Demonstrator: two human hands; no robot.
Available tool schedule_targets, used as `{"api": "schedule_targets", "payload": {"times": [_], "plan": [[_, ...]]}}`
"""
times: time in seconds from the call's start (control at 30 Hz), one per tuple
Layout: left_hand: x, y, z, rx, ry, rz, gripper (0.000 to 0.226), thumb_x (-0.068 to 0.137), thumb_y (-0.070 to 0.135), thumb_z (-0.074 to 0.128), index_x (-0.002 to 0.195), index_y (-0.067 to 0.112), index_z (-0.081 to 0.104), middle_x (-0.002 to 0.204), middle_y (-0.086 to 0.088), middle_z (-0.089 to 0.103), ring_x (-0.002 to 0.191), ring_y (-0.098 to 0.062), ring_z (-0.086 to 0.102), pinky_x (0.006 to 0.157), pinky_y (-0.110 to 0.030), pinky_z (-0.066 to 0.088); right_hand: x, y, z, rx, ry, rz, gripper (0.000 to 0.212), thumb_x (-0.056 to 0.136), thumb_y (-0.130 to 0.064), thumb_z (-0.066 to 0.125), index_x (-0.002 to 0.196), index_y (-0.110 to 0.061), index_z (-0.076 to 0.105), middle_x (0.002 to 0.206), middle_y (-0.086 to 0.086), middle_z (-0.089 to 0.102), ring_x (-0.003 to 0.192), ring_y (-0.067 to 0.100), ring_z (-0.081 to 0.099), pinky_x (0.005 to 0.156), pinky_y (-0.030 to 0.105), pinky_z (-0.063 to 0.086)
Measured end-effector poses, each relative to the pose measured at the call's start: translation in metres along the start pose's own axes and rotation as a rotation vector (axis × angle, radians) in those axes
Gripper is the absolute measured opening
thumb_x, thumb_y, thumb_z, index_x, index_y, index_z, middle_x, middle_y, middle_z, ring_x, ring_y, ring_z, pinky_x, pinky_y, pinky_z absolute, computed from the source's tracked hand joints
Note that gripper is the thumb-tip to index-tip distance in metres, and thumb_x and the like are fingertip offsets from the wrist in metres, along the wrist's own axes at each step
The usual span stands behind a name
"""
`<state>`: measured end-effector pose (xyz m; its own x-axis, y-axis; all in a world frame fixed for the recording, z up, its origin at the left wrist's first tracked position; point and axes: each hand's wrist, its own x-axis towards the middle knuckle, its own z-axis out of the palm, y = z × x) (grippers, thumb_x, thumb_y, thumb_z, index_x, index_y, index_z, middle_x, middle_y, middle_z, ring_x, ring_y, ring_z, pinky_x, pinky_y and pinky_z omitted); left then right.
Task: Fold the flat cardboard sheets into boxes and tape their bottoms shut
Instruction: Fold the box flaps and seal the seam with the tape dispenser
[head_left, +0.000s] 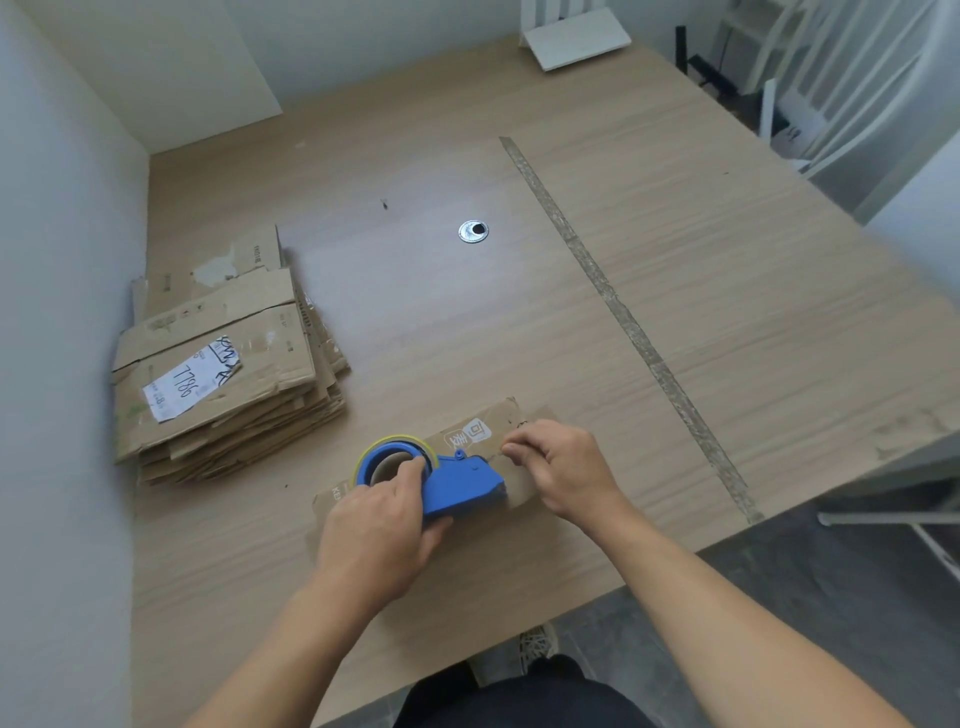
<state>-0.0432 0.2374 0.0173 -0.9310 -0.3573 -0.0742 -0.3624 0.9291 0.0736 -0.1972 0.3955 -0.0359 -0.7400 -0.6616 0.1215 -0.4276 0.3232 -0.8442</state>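
A folded cardboard box lies near the table's front edge, flaps upward, with a printed logo on it. My left hand grips a blue tape dispenser holding a yellowish tape roll, resting on the box. My right hand pinches the tape end against the box's right side, fingers curled. A stack of flat cardboard sheets lies to the left by the wall, its top sheet bearing a white label.
The wooden table has a strip of old tape residue running diagonally and a metal cable grommet in the middle. A white board leans at the far edge. White chairs stand at right. The wall runs close on the left.
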Motion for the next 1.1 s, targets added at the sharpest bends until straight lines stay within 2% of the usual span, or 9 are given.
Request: {"api": "schedule_targets", "payload": {"times": [0.07,0.2,0.3,0.37,0.53,0.73,0.93,1.03,1.1], "plan": [[0.001,0.001,-0.001,0.013,-0.039,-0.015,0.051,0.092,0.057,0.053,0.128,0.022,0.044,0.104,0.005,0.068,0.090,-0.024,0.066,0.067,-0.034,0.038,0.001,0.002,-0.003,0.031,0.009,0.081,0.007,0.089,-0.015,0.069,0.088,-0.013,0.075,0.079,0.003,0.070,0.074,0.014,0.063,0.070,0.022,0.049],[0.002,-0.001,-0.004,0.073,-0.095,-0.037,0.045,0.094,0.058,0.048,0.122,0.023,0.041,0.106,0.006,0.067,0.093,-0.024,0.065,0.066,-0.034,0.035,0.014,0.011,-0.034,0.396,0.007,0.482,0.016,0.094,-0.009,0.065,0.080,-0.017,0.070,0.073,0.000,0.063,0.070,0.018,0.070,0.073,0.027,0.059],[0.003,0.002,-0.006,0.102,-0.109,-0.027,0.043,0.095,0.057,0.047,0.119,0.022,0.041,0.105,0.005,0.066,0.092,-0.024,0.064,0.066,-0.034,0.032,0.023,0.026,-0.050,0.344,-0.134,0.525,0.012,0.094,-0.012,0.065,0.083,-0.013,0.070,0.078,0.003,0.060,0.075,0.014,0.065,0.081,0.040,0.061],[0.002,0.003,-0.006,0.090,-0.095,-0.012,0.043,0.095,0.055,0.049,0.120,0.022,0.043,0.103,0.005,0.067,0.089,-0.024,0.064,0.065,-0.033,0.031,0.028,0.026,-0.051,0.358,-0.216,0.559,0.011,0.095,-0.013,0.063,0.085,-0.010,0.069,0.082,0.006,0.059,0.080,0.013,0.060,0.081,0.042,0.061],[0.000,0.003,-0.006,0.070,-0.070,-0.014,0.042,0.094,0.053,0.052,0.120,0.021,0.045,0.101,0.003,0.068,0.086,-0.024,0.064,0.065,-0.032,0.030,0.040,0.017,-0.043,0.411,-0.222,0.627,0.013,0.092,-0.014,0.067,0.081,-0.011,0.062,0.077,0.002,0.055,0.077,0.011,0.055,0.081,0.042,0.057],[-0.001,0.003,-0.005,0.038,-0.065,-0.029,0.043,0.093,0.053,0.054,0.121,0.022,0.045,0.101,0.005,0.068,0.085,-0.023,0.064,0.066,-0.031,0.030,0.036,0.023,-0.033,0.385,-0.253,0.688,0.015,0.096,-0.016,0.062,0.082,-0.012,0.059,0.084,0.004,0.055,0.078,0.011,0.056,0.084,0.045,0.057],[0.000,0.004,-0.005,0.019,-0.071,-0.043,0.043,0.092,0.052,0.057,0.120,0.021,0.047,0.099,0.003,0.068,0.086,-0.026,0.064,0.066,-0.033,0.030,0.034,0.027,-0.028,0.329,-0.286,0.727,0.015,0.098,-0.022,0.059,0.084,-0.016,0.060,0.091,0.005,0.055,0.083,0.014,0.054,0.078,0.041,0.054],[-0.001,0.001,-0.003,0.011,-0.060,-0.019,0.044,0.088,0.050,0.063,0.116,0.019,0.050,0.092,0.002,0.069,0.079,-0.028,0.065,0.063,-0.033,0.031,0.031,0.029,-0.021,0.398,-0.293,0.793,0.011,0.100,-0.026,0.056,0.098,-0.016,0.061,0.098,0.011,0.062,0.084,0.018,0.058,0.074,0.040,0.051],[-0.001,0.001,-0.003,0.018,-0.052,-0.013,0.045,0.089,0.051,0.063,0.118,0.019,0.050,0.094,0.002,0.069,0.080,-0.028,0.065,0.063,-0.033,0.032,0.026,0.030,-0.015,0.477,-0.266,0.860,0.020,0.099,-0.031,0.057,0.115,-0.020,0.058,0.108,0.008,0.067,0.087,0.019,0.062,0.077,0.040,0.053]]}}
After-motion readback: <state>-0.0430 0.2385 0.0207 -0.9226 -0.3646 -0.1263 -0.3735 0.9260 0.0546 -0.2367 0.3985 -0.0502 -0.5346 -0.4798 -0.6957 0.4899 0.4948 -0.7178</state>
